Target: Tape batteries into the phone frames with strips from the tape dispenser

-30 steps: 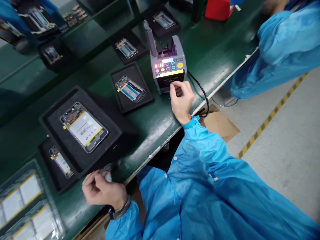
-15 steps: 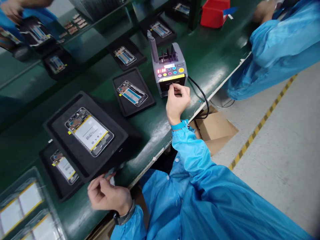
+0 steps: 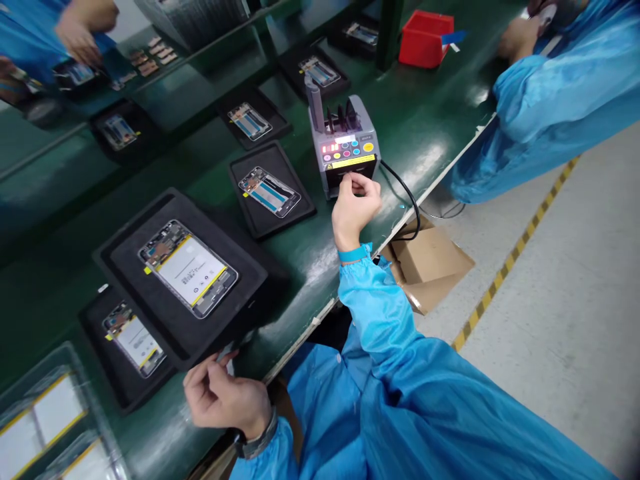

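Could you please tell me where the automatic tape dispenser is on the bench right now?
In the head view, the automatic tape dispenser stands on the green workbench near its edge, just right of a black tray, with the person's right hand at its front slot.

The whole scene has slid in the head camera's view, and the automatic tape dispenser (image 3: 344, 143) now sits a little lower in the frame. The person's right hand (image 3: 356, 203) stays at its front, but the forearm below it has swung to a steeper line, and more of the open cardboard box (image 3: 425, 261) shows beyond the dispenser. Farther up the bench, the red plastic bin (image 3: 425, 40) has come fully into frame. A co-worker's hand (image 3: 520, 38) has dropped lower on the right, while another co-worker's hand (image 3: 85, 33) has reached in at the top left.
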Demonstrator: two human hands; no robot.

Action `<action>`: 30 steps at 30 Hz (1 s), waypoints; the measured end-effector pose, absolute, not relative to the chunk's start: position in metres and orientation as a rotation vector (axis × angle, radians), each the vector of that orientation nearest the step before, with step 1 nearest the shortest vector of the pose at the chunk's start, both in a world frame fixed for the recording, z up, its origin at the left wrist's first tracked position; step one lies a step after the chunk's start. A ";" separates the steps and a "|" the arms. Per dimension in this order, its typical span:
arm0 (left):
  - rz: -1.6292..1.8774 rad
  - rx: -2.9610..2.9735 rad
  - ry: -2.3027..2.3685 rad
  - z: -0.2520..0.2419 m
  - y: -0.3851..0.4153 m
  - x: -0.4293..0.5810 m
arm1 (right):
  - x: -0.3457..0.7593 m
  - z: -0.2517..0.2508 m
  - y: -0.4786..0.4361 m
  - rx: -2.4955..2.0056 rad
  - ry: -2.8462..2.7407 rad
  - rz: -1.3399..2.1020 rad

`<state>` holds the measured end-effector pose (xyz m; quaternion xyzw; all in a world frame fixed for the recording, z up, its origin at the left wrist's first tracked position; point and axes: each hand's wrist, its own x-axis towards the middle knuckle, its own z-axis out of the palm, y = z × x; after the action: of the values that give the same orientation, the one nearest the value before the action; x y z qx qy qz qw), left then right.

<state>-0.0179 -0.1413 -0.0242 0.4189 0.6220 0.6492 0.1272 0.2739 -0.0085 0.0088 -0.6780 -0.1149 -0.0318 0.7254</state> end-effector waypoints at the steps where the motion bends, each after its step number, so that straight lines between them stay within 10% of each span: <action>1: 1.889 1.216 1.814 -0.024 -0.141 -0.018 | 0.274 0.009 -0.008 -1.500 -0.248 -0.061; 30: 1.852 1.236 1.843 -0.024 -0.141 -0.019 | 0.268 0.011 -0.007 -1.483 -0.229 -0.114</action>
<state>-0.0187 -0.1414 -0.0240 0.4243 0.6325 0.6358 0.1252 0.2683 -0.0068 0.0114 -0.6736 -0.1038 -0.0520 0.7299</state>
